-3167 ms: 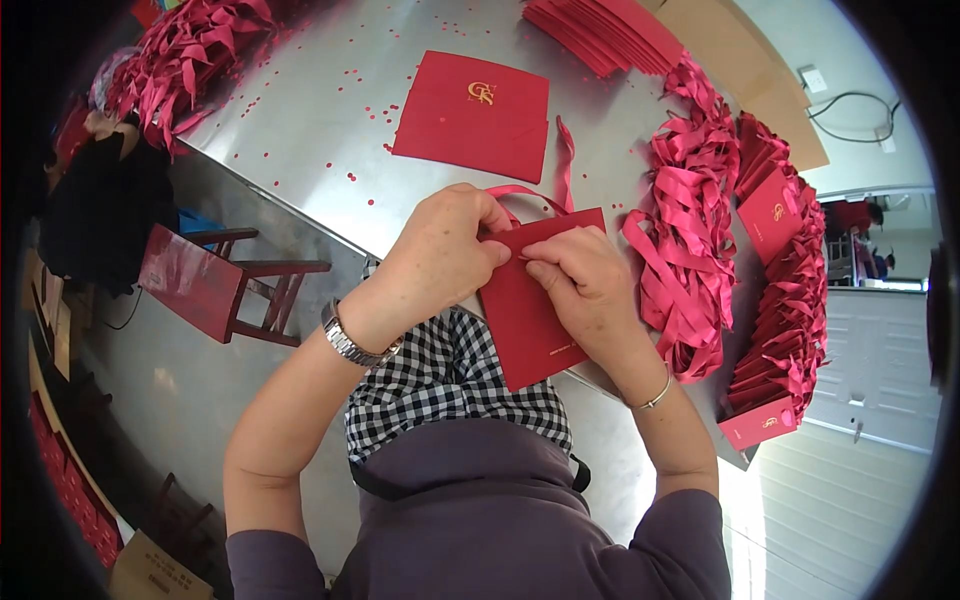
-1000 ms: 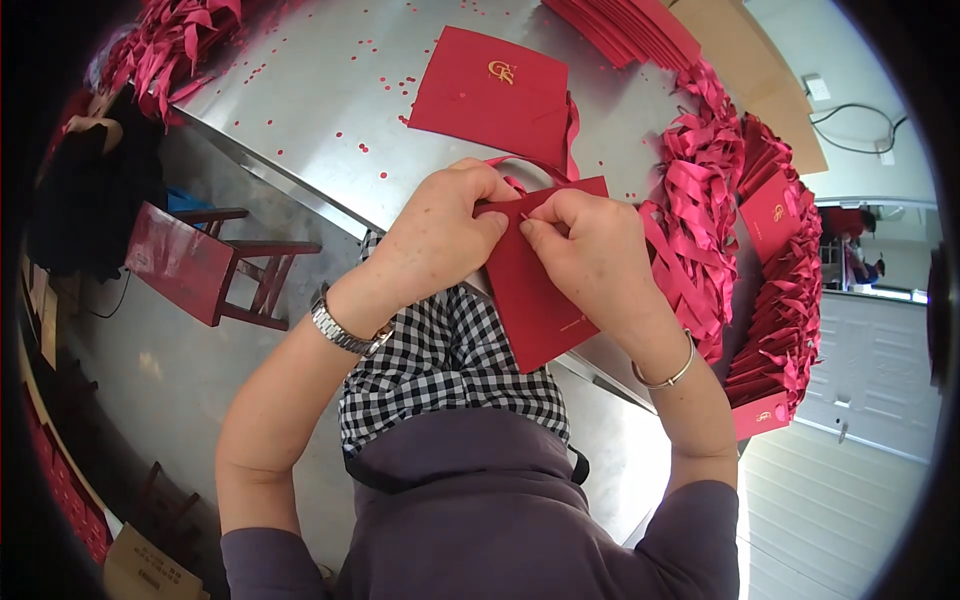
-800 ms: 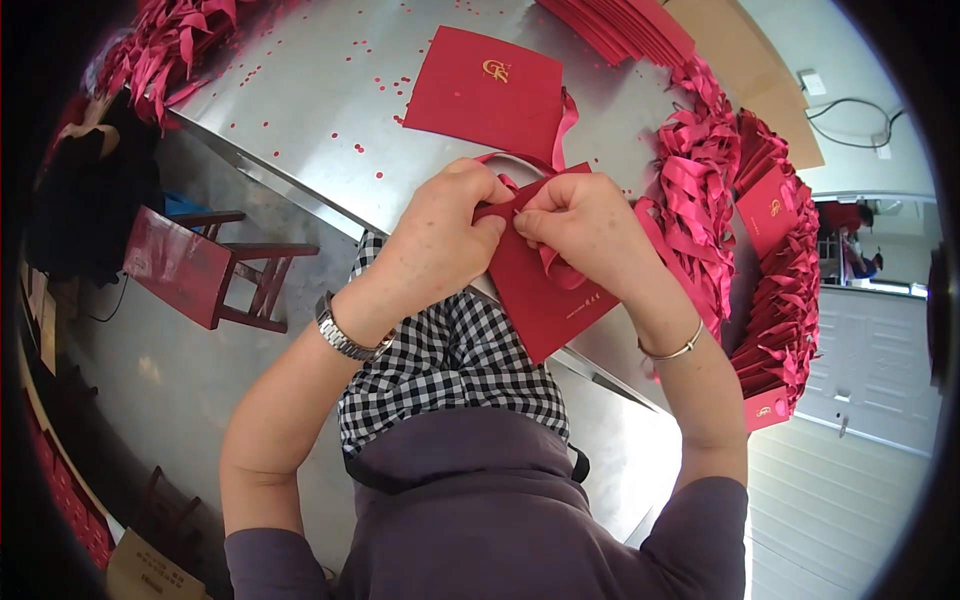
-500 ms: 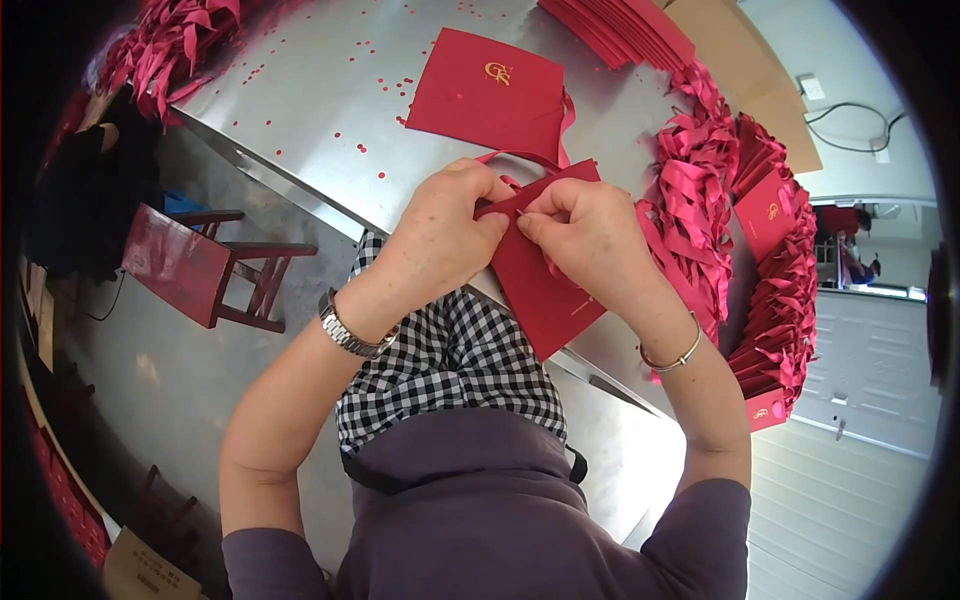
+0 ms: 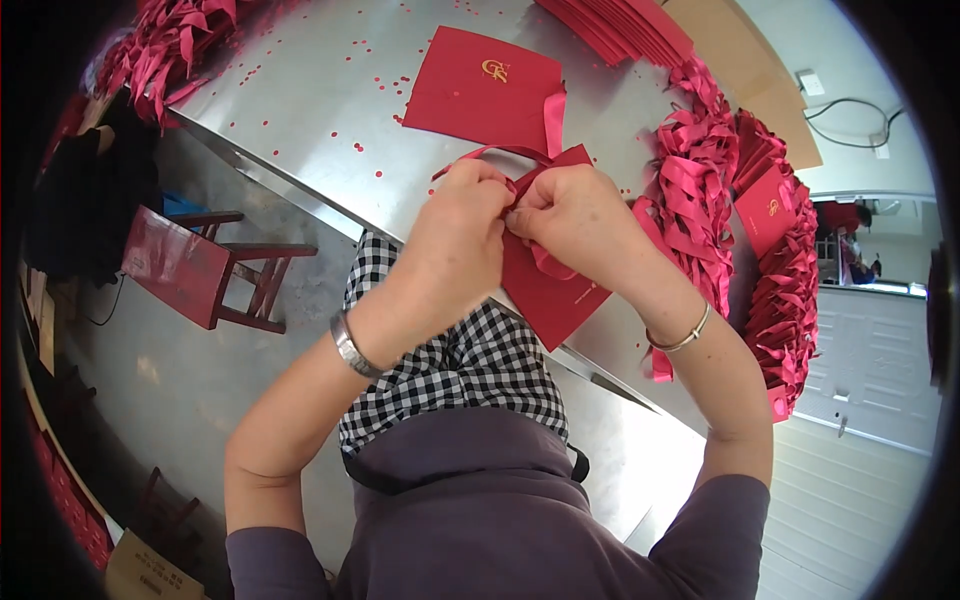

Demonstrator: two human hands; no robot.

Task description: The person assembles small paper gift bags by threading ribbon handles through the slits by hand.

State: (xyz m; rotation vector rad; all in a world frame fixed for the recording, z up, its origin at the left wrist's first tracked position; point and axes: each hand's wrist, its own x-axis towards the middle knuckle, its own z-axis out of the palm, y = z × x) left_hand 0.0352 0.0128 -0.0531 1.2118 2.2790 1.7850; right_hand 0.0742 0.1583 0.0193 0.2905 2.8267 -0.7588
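A flat red paper bag [image 5: 555, 300] lies tilted over the table's near edge, partly covered by my hands. Curled at its upper left edge, my left hand [image 5: 460, 235] is closed on the bag. My right hand [image 5: 575, 215] is pinched over the bag's face, its fingertips meeting those of the left; what lies between them is hidden. A pink-red ribbon [image 5: 510, 150] arcs above my hands, and a loop of it hangs below the right fingers. Just beyond lies a second red bag [image 5: 480, 95] with a gold emblem and a ribbon at its right side.
The metal table [image 5: 310, 180] is scattered with small red paper dots. Along its right side run heaps of ribboned red bags [image 5: 780, 300]; flat red bags [image 5: 620, 30] are stacked at the back. To the left stands a red wooden chair [image 5: 180, 265].
My hands have drawn closer together, the left turning over more. The bag has swung slightly, and the ribbon at the second bag has shifted left across its face.
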